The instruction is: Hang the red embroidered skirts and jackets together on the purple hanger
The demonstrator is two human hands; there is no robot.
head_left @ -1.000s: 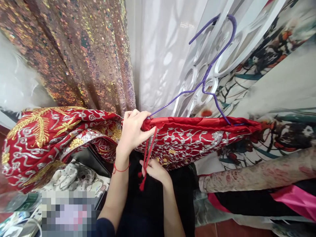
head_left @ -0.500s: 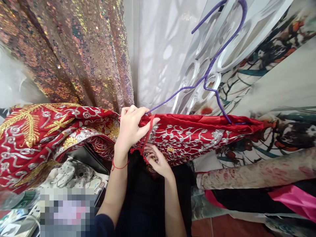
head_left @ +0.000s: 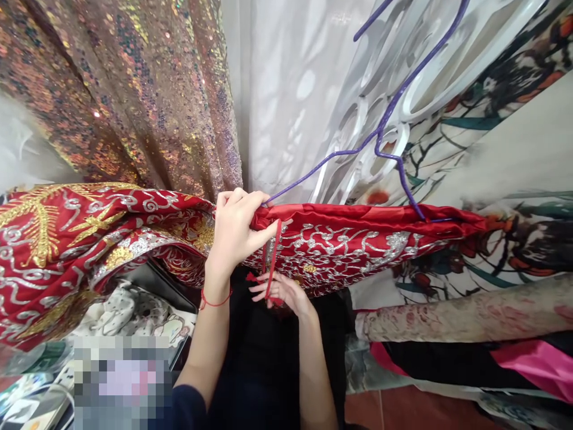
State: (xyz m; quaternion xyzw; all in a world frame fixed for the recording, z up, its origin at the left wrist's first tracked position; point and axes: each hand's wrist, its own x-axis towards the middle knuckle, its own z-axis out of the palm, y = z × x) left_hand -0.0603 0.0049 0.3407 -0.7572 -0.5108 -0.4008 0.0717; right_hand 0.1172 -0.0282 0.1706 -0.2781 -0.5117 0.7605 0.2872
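A red garment (head_left: 353,245) with silver and gold embroidery stretches across the view, its satin top edge toward the hanger. My left hand (head_left: 237,230) is closed on that edge near one end of the purple hanger (head_left: 388,113), whose lower parts go into the fabric. From beside my left thumb hangs a thin red cord (head_left: 274,254) with small knotted ends. Just below, my right hand (head_left: 286,292) has its fingers stretched apart, and the cord runs down across them. The fingertips of my left hand are partly hidden behind the fabric.
A sequinned curtain-like cloth (head_left: 156,89) hangs at upper left. White openwork pieces (head_left: 403,119) stand behind the hanger, beside a printed panel (head_left: 505,149). At right lies a rolled floral cloth (head_left: 447,307). A black-dotted white cloth (head_left: 128,310) and other items lie at lower left.
My right hand has opened its fingers, and the cord now hangs straighter across them. The hanger's hook has shifted up and right in view. My left hand keeps its hold.
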